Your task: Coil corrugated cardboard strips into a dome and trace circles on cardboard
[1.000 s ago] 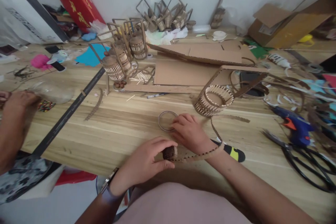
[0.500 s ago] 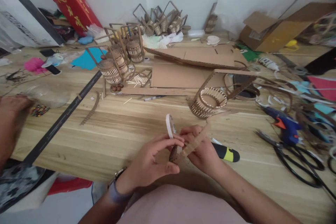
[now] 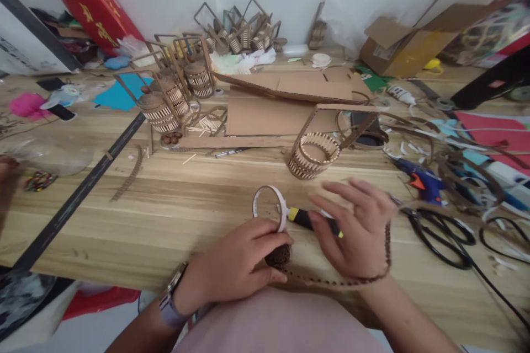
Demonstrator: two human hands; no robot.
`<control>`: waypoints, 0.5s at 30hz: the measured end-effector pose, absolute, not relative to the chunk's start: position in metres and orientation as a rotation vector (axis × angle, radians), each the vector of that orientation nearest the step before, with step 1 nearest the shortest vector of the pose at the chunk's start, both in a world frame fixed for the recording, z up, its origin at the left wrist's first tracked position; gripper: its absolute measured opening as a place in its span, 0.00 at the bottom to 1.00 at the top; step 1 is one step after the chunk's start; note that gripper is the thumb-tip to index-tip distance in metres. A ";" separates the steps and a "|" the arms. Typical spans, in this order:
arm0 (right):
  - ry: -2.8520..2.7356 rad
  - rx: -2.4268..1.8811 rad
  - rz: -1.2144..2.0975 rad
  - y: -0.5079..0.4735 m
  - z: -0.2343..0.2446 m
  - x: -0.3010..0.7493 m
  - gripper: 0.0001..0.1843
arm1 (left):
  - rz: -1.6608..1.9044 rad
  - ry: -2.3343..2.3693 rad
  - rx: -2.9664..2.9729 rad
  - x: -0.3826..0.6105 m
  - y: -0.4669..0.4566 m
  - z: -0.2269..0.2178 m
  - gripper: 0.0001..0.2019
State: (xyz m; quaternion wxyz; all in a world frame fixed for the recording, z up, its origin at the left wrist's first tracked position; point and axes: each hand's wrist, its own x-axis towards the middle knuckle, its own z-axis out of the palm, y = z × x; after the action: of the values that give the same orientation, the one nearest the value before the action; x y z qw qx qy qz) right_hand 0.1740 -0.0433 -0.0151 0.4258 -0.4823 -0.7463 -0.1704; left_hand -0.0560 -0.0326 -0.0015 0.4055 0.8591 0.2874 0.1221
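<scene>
My left hand point(image 3: 236, 259) is closed around a small dark brown coil of corrugated cardboard strip point(image 3: 278, 256). A thin white paper-like ring point(image 3: 283, 207) stands upright at its fingertips. My right hand point(image 3: 356, 226) hovers to the right, fingers spread and slightly blurred. From the coil, a loose length of the strip point(image 3: 343, 284) runs under my right hand and curves up by its wrist side. A tool with a black and yellow handle point(image 3: 308, 218) lies on the table between my hands, partly behind the right fingers. Beyond them stands a small handled basket of slats point(image 3: 308, 168).
Right of my hands lie black scissors point(image 3: 445, 237) and a blue glue gun point(image 3: 422, 179). Cardboard sheets point(image 3: 265, 116) lie at the middle back. Several finished baskets point(image 3: 159, 113) stand at left. Another person's hand point(image 3: 6, 168) shows at the left edge.
My right hand has let go at the coil and swung right, its fingers spreading. The strip now trails in a loop beneath it. The view has shifted slightly right.
</scene>
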 end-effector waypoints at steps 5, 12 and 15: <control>-2.006 -1.178 -0.010 -0.034 -0.011 0.162 0.15 | 0.279 0.748 2.257 -0.052 -0.031 -0.002 0.17; -2.017 -1.199 0.075 -0.032 -0.014 0.164 0.07 | 0.269 0.751 2.295 -0.052 -0.030 -0.005 0.17; -1.976 -1.204 0.077 -0.037 -0.013 0.165 0.04 | 0.289 0.804 2.259 -0.052 -0.029 -0.006 0.17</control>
State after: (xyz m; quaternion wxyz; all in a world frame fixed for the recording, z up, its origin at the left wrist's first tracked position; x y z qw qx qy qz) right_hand 0.1645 -0.0368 -0.0132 0.4017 -0.4761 -0.7816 0.0304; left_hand -0.0520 -0.0294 -0.0055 0.3555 0.8742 0.3111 0.1119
